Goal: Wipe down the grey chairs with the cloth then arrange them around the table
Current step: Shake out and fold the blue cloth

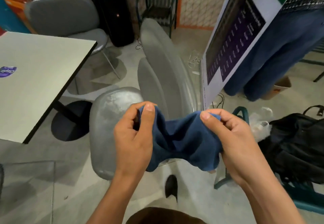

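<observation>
Under me is the grey floor; on it stand the grey chair, the table and a black backpack.

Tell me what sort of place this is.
Probably a café or canteen corner used partly for storage: a plain table, grey moulded chairs, and a leaning printed list board.

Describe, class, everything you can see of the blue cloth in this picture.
The cloth is dark blue, soft and matte, like a thin towel or knit rag. It is bunched and sags in folds between two hands. The left hand pinches one upper corner between thumb and fingers; the right hand pinches the other corner. Its lower edge hangs loose. It is held in the air above the seat of a grey chair, not touching it.
</observation>
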